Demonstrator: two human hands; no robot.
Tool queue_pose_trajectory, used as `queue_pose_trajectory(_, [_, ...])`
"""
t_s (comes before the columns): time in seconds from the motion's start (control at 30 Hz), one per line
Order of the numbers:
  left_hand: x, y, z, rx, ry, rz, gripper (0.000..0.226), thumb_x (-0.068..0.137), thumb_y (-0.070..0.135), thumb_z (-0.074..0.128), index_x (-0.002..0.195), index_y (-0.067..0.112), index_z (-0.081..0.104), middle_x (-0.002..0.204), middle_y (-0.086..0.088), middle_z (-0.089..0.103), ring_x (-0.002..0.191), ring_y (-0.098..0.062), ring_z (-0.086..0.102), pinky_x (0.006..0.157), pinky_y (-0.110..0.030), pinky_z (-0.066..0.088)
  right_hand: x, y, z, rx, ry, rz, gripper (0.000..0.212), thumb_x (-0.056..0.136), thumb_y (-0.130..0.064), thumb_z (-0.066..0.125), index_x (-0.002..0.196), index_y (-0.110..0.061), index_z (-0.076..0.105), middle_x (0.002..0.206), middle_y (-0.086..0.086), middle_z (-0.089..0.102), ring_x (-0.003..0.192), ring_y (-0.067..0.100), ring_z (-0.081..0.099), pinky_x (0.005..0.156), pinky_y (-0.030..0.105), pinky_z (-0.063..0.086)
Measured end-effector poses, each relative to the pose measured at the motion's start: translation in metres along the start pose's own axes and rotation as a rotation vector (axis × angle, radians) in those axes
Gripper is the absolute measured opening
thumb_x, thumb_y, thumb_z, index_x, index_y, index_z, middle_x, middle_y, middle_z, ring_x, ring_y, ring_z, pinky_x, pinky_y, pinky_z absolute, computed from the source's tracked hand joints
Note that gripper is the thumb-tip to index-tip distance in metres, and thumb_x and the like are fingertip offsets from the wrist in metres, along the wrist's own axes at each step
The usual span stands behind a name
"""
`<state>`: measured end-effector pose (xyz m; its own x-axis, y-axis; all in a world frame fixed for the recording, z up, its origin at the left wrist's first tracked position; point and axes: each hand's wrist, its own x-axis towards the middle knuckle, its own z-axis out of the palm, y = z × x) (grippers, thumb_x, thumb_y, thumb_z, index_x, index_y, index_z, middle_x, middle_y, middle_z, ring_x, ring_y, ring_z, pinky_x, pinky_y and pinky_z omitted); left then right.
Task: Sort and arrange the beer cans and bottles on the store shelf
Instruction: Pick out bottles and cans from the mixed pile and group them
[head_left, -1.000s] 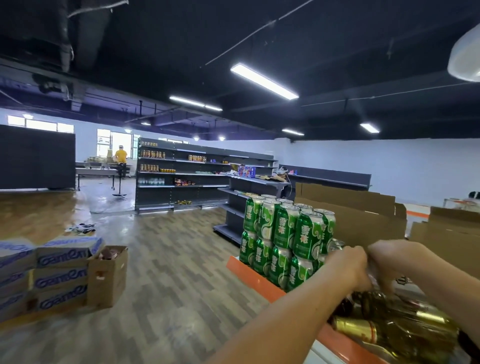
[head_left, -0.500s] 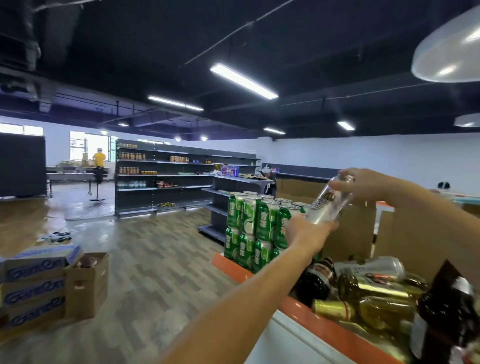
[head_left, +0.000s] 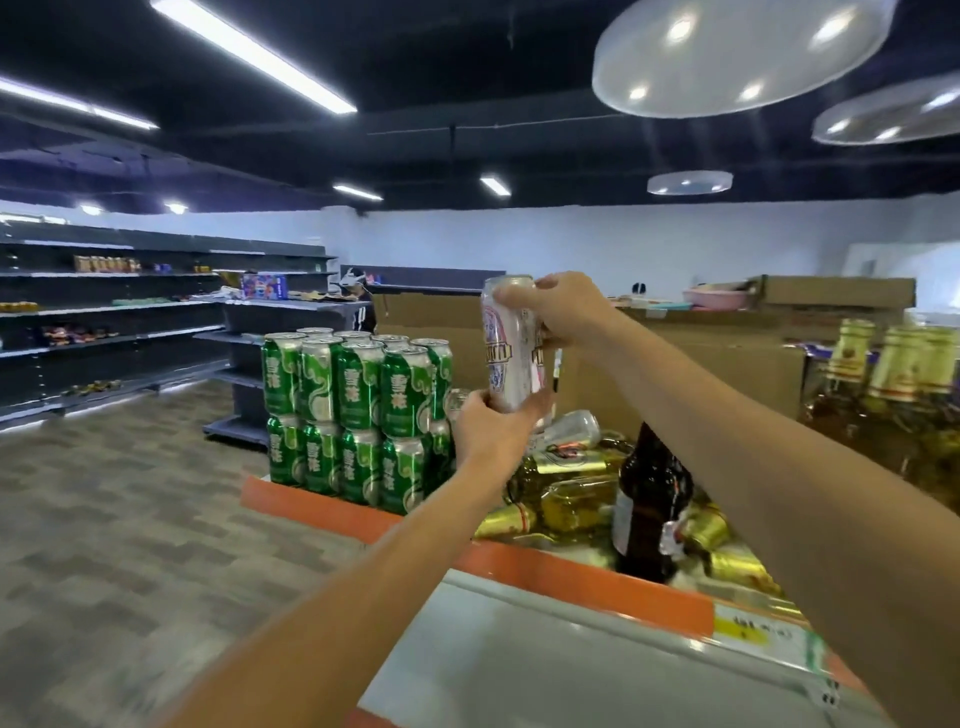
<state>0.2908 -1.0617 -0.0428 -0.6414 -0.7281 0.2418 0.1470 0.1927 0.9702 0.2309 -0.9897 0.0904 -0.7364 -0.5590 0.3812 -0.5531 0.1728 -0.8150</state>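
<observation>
A white beer can (head_left: 509, 348) with a pink and blue label stands upright in the air above the shelf. My left hand (head_left: 493, 426) grips its bottom and my right hand (head_left: 558, 306) grips its top. Just left of it, green beer cans (head_left: 358, 415) are stacked two high on the orange-edged shelf (head_left: 571, 577). Below the held can, yellow-green bottles with gold necks (head_left: 566, 499) lie in a loose heap with another white can (head_left: 571, 428). A dark brown bottle (head_left: 652, 499) stands upright among them.
Upright gold-capped bottles (head_left: 893, 374) stand at the right edge. Cardboard boxes (head_left: 727, 358) rise behind the shelf. Grey store shelving (head_left: 130, 332) lines the aisle on the left, with a person (head_left: 361, 301) far behind. The wood-look floor (head_left: 130, 519) lies to my left.
Both hands have lifted the white can out of the heap and turned it from tilted to upright. The view has swung right, bringing the dark bottle and gold-capped bottles into sight.
</observation>
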Motion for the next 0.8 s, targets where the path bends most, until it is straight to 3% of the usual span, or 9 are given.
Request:
queue_pose_trajectory(0.07, [-0.006, -0.006, 0.005, 0.024, -0.021, 0.004, 0.048, 0.076, 0.052, 0.082, 0.095, 0.016, 0.056, 0.084, 0.005, 0.058, 0.075, -0.013, 0.055, 0.064, -0.028, 0.041, -0.012, 0.009, 0.0, -0.083, 0.035, -0.064, 0.056, 0.083, -0.045, 0.076, 0.121, -0.009, 0.056, 0.106, 0.002, 0.066, 0.093, 0.016, 0.066, 0.076, 0.029, 0.059])
queue_pose_trajectory(0.13, [-0.018, -0.011, 0.011, 0.018, -0.027, 0.03, 0.051, 0.073, 0.053, 0.083, 0.101, 0.017, 0.062, 0.1, 0.001, 0.064, 0.085, -0.015, 0.062, 0.075, -0.031, 0.049, -0.025, 0.017, -0.001, -0.103, 0.062, -0.117, 0.062, 0.085, -0.041, 0.076, 0.132, -0.008, 0.053, 0.111, 0.002, 0.064, 0.097, 0.017, 0.065, 0.074, 0.023, 0.055])
queue_pose_trajectory(0.3, [-0.057, -0.009, 0.027, 0.145, 0.011, 0.117, 0.076, 0.069, 0.065, 0.079, 0.126, 0.018, 0.061, 0.114, 0.002, 0.051, 0.101, -0.018, 0.058, 0.097, -0.042, 0.052, -0.067, 0.024, -0.028, -0.139, 0.104, -0.161, 0.066, 0.087, -0.042, 0.073, 0.138, -0.008, 0.049, 0.114, 0.001, 0.061, 0.099, 0.016, 0.062, 0.076, 0.023, 0.054])
queue_pose_trajectory(0.37, [-0.078, -0.001, 0.038, 0.228, 0.02, 0.159, 0.077, 0.07, 0.067, 0.077, 0.129, 0.021, 0.059, 0.114, 0.002, 0.053, 0.101, -0.018, 0.058, 0.094, -0.042, 0.053, -0.089, 0.027, -0.048, -0.17, 0.15, -0.173, 0.065, 0.088, -0.044, 0.07, 0.138, -0.009, 0.048, 0.118, 0.002, 0.061, 0.099, 0.015, 0.061, 0.08, 0.027, 0.057])
queue_pose_trajectory(0.43, [-0.103, 0.01, 0.056, 0.246, 0.012, 0.212, 0.068, 0.075, 0.06, 0.078, 0.128, 0.023, 0.059, 0.113, 0.002, 0.055, 0.099, -0.017, 0.059, 0.086, -0.033, 0.05, -0.113, 0.03, -0.073, -0.186, 0.2, -0.175, 0.065, 0.089, -0.047, 0.069, 0.138, -0.01, 0.048, 0.118, 0.001, 0.06, 0.1, 0.015, 0.06, 0.081, 0.028, 0.056])
queue_pose_trajectory(0.53, [-0.152, 0.029, 0.095, 0.188, -0.028, 0.306, 0.062, 0.075, 0.049, 0.083, 0.126, 0.024, 0.059, 0.111, 0.002, 0.06, 0.099, -0.015, 0.062, 0.083, -0.031, 0.052, -0.157, 0.038, -0.13, -0.192, 0.272, -0.16, 0.068, 0.089, -0.051, 0.068, 0.14, -0.012, 0.047, 0.121, 0.001, 0.061, 0.102, 0.016, 0.06, 0.084, 0.031, 0.057])
queue_pose_trajectory(0.67, [-0.24, 0.045, 0.178, 0.094, -0.139, 0.33, 0.053, 0.071, 0.051, 0.085, 0.112, 0.028, 0.061, 0.107, 0.003, 0.065, 0.094, -0.015, 0.064, 0.082, -0.033, 0.053, -0.238, 0.057, -0.222, -0.237, 0.357, -0.111, 0.072, 0.087, -0.048, 0.071, 0.143, -0.011, 0.045, 0.128, 0.003, 0.06, 0.112, 0.018, 0.059, 0.095, 0.038, 0.055])
queue_pose_trajectory(0.73, [-0.291, 0.051, 0.225, 0.052, -0.218, 0.304, 0.048, 0.071, 0.047, 0.086, 0.105, 0.022, 0.063, 0.098, 0.003, 0.067, 0.089, -0.016, 0.065, 0.073, -0.026, 0.049, -0.283, 0.071, -0.271, -0.297, 0.389, -0.071, 0.071, 0.086, -0.046, 0.074, 0.141, -0.011, 0.047, 0.121, 0.0, 0.061, 0.11, 0.017, 0.06, 0.093, 0.035, 0.054])
queue_pose_trajectory(0.8, [-0.339, 0.058, 0.27, -0.026, -0.343, 0.243, 0.038, 0.076, 0.028, 0.087, 0.102, 0.015, 0.062, 0.088, 0.007, 0.066, 0.078, -0.01, 0.061, 0.062, -0.013, 0.043, -0.328, 0.085, -0.319, -0.355, 0.43, -0.005, 0.065, 0.084, -0.047, 0.075, 0.134, -0.014, 0.051, 0.11, -0.006, 0.062, 0.102, 0.013, 0.062, 0.085, 0.028, 0.052])
